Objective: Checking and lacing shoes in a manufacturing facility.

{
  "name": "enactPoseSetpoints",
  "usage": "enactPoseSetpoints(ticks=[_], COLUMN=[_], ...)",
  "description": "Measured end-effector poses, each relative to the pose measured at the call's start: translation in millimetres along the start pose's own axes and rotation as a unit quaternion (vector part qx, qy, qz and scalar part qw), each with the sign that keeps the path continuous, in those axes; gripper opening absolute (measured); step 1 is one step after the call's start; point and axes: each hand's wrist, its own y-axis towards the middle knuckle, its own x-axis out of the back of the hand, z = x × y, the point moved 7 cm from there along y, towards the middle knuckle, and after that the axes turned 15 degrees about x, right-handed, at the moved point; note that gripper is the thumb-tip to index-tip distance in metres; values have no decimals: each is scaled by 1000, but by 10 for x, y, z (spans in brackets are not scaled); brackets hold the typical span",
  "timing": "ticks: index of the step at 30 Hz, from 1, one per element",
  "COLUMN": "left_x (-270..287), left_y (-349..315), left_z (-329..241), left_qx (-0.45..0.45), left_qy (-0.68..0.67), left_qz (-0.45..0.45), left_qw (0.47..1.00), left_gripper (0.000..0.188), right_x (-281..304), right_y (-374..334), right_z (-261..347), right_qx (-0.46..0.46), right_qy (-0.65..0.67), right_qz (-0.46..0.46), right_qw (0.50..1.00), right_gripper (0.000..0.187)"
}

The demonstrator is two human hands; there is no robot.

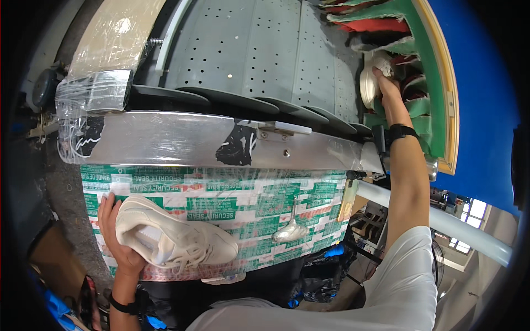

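Observation:
An off-white lace-up sneaker (182, 234) lies tilted on the tape-covered shelf, its opening toward me and its toe pointing right. My left hand (117, 234) is closed around the heel end, fingers along the sole side and thumb underneath. At the far right, my right hand (386, 85) grips a second off-white sneaker (369, 85) by its upper. That shoe stands at the green-edged opening among the hanging cloth strips (386, 25), beside the grey slatted conveyor (243, 49). Part of it is hidden by my fingers and the strips.
The shelf (265, 190) is covered in green and white printed tape. A small silvery lump with a thin stem (291, 230) rests on it. A metal rail (182, 138) runs between shelf and conveyor. A blue panel (480, 110) stands right; black plastic bags (326, 276) hang below the shelf.

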Motion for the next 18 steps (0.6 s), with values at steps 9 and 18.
enactPoseSetpoints(ticks=[9,18], left_x=[230,504], left_y=[-316,-846], left_z=[-79,-575], left_qx=[-56,132], left_qy=[-42,-270], left_qz=[-54,-127], left_qw=[996,945], left_gripper=[91,68], right_x=[109,915], right_y=[-1443,-4499], right_z=[1160,2077], right_qx=[16,65], right_qy=[515,559], right_qz=[190,173], right_qw=[836,808], right_gripper=[53,72])
